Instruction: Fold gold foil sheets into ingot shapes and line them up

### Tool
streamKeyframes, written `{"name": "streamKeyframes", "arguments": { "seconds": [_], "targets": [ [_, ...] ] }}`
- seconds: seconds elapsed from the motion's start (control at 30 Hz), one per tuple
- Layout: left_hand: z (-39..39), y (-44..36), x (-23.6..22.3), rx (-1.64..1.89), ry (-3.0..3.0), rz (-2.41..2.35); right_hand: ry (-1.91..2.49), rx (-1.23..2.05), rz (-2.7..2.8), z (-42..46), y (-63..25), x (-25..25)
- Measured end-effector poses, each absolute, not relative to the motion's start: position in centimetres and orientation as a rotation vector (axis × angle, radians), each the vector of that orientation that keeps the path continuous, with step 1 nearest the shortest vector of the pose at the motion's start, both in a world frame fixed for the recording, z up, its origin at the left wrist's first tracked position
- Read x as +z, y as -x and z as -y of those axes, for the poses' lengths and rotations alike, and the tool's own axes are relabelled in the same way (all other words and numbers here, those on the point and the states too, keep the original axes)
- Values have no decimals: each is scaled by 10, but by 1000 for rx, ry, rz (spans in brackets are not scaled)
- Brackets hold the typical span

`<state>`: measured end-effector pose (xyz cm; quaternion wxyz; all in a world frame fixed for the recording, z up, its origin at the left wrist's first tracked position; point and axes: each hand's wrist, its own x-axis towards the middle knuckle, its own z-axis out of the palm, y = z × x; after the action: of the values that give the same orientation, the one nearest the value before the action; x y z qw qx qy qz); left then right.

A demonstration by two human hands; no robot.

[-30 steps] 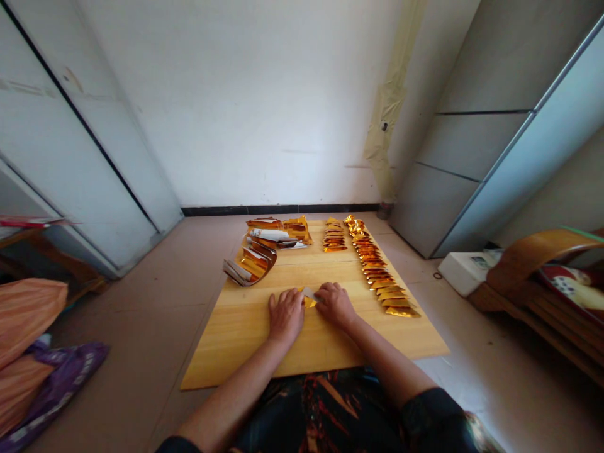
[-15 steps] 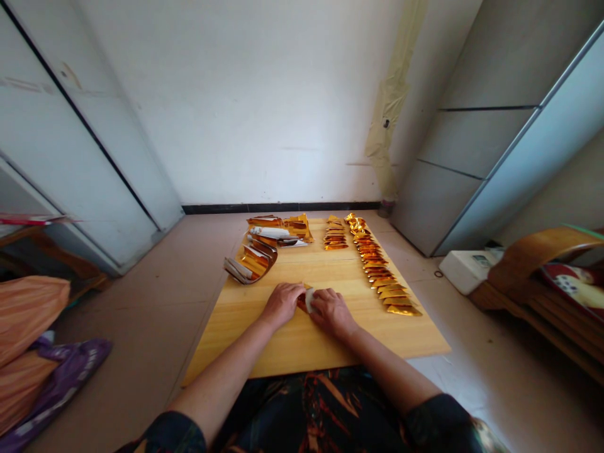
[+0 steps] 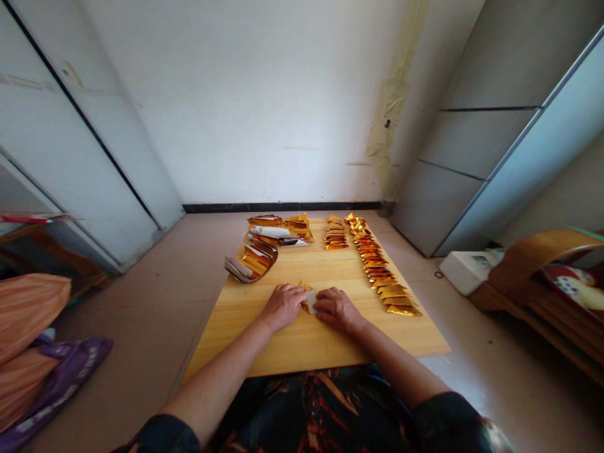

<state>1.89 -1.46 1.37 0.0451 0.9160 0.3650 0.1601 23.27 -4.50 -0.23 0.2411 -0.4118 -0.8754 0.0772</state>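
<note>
Over the middle of the wooden board (image 3: 236, 343), a small sheet of gold foil paper (image 3: 311, 302) with a pale backing lies between my hands. My left hand (image 3: 283, 306) has its fingers closed on the sheet's left side, where some gold shows. At the right edge, the bent fingers of my right hand (image 3: 338, 309) grip the pale part. The fingertips hide much of the sheet. A long overlapping row of folded gold foil pieces (image 3: 380, 270) runs along the board's right side, and a shorter row of folded gold pieces (image 3: 335, 234) stands beside its far end.
Stacks of gold foil sheets (image 3: 297, 226) and a curled stack of foil sheets (image 3: 252, 259) lie at the board's far left. Orange and purple bags (image 3: 56, 371) are on the left. A wooden bench (image 3: 528, 283) and a white box (image 3: 465, 270) stand on the right.
My right hand has shifted slightly right along the sheet. The pale part now looks flatter and squarer between my hands. The left hand has barely moved.
</note>
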Motion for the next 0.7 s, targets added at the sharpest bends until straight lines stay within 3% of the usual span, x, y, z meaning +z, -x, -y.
{"name": "streamKeyframes", "arguments": {
  "seconds": [0.7],
  "targets": [
    [20, -8, 10, 404, -2659, -1157, 1035, 371, 2372, 21, -233, -3]
  ]
}}
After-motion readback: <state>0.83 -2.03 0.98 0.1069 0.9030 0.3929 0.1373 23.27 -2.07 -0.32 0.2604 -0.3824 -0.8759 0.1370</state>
